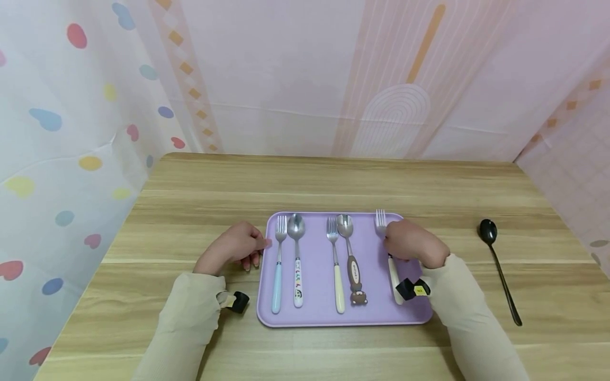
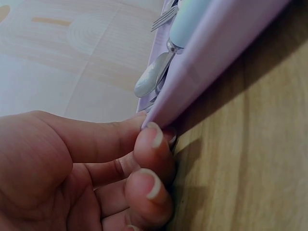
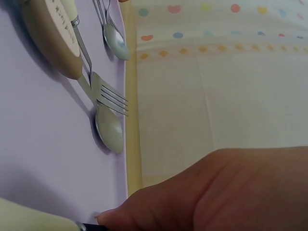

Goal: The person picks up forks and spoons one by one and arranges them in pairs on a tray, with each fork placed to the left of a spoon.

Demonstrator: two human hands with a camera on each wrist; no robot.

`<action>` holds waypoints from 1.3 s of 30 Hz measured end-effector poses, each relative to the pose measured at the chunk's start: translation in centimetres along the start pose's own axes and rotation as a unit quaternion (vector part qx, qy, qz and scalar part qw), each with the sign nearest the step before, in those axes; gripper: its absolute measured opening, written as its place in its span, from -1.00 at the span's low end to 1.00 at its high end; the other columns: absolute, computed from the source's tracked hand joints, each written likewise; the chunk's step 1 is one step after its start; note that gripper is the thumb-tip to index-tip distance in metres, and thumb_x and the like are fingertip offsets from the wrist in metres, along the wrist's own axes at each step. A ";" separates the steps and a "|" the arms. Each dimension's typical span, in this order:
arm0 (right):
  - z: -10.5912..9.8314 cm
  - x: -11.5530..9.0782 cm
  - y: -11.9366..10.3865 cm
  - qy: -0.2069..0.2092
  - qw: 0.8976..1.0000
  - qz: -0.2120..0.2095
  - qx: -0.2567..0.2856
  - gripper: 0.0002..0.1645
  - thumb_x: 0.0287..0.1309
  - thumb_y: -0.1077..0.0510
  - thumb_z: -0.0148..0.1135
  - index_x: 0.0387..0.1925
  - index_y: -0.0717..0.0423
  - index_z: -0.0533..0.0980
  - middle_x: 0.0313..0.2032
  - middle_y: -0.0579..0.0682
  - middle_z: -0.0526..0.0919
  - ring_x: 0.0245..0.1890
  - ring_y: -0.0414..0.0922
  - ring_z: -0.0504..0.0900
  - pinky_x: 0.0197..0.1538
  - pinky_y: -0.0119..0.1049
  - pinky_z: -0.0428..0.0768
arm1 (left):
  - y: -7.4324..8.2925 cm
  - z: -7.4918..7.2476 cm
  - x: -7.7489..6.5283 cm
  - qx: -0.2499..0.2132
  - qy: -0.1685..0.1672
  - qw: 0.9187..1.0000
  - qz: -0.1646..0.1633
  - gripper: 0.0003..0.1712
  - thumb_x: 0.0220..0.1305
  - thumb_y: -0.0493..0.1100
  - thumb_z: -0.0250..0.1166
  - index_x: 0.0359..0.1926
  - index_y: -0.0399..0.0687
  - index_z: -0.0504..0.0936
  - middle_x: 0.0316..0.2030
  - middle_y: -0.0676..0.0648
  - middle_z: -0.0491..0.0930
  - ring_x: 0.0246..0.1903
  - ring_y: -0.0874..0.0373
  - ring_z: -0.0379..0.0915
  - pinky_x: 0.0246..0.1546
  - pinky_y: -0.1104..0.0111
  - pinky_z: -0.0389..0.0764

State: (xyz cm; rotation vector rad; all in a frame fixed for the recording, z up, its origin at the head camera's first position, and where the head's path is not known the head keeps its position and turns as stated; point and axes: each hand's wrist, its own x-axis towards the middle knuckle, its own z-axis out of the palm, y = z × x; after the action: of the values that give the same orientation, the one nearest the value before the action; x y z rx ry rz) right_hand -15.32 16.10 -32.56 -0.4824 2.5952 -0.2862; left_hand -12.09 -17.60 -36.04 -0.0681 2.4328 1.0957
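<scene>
A lilac tray [image 1: 316,264] bears several forks and spoons. At its left rim my left hand [image 1: 238,244] pinches the edge between thumb and fingers, as the left wrist view shows. My right hand [image 1: 413,242] holds a cream-handled fork [image 1: 394,280] by its neck over the tray's right part; its tines point to the back. From left on the tray lie a blue-handled fork [image 1: 277,286], a spoon with a white printed handle [image 1: 298,283], a second cream-handled fork [image 1: 339,288] and a brown bear-handled spoon [image 1: 354,272]. My right fingertips are mostly hidden.
A black spoon [image 1: 498,264] lies on the wooden table [image 1: 214,180], right of the tray. Behind the table hangs a patterned curtain [image 1: 286,79], which also covers the left side. Each wrist carries a small black camera.
</scene>
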 end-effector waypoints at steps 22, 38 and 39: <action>1.2 1.2 -1.4 0.031 1.000 0.004 -0.004 -0.71 0.15 0.26 -0.07 -0.63 0.17 0.45 -0.69 0.02 0.48 -0.71 -0.17 0.43 -0.62 -0.38 0.37 | 0.0 0.0 -0.1 0.003 0.002 1.000 0.002 -0.69 0.29 -0.16 0.13 -0.55 -0.23 0.51 -0.74 -0.07 0.46 -0.79 0.16 0.35 -0.69 0.38 0.50; 1.6 1.5 -1.7 0.051 0.999 0.006 -0.007 -0.71 0.18 0.22 -0.05 -0.63 0.15 0.44 -0.65 0.03 0.46 -0.66 -0.15 0.43 -0.61 -0.36 0.39 | 0.0 -0.1 -0.2 0.007 0.001 1.000 0.005 -0.69 0.29 -0.16 0.12 -0.56 -0.22 0.52 -0.74 -0.07 0.46 -0.79 0.16 0.34 -0.70 0.38 0.48; 1.6 1.5 -1.7 0.050 0.999 0.008 -0.006 -0.71 0.18 0.21 -0.05 -0.62 0.16 0.44 -0.65 0.03 0.46 -0.66 -0.15 0.43 -0.61 -0.37 0.39 | 0.0 -0.1 -0.1 0.008 0.001 1.000 0.006 -0.69 0.29 -0.16 0.12 -0.56 -0.22 0.51 -0.74 -0.06 0.46 -0.79 0.16 0.34 -0.70 0.39 0.48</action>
State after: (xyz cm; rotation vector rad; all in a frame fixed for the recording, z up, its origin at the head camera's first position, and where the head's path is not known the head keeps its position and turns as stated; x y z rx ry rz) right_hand -15.25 13.80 -34.07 -0.4626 2.6979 -0.2969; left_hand -11.98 -17.67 -35.95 -0.0493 2.4457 1.0812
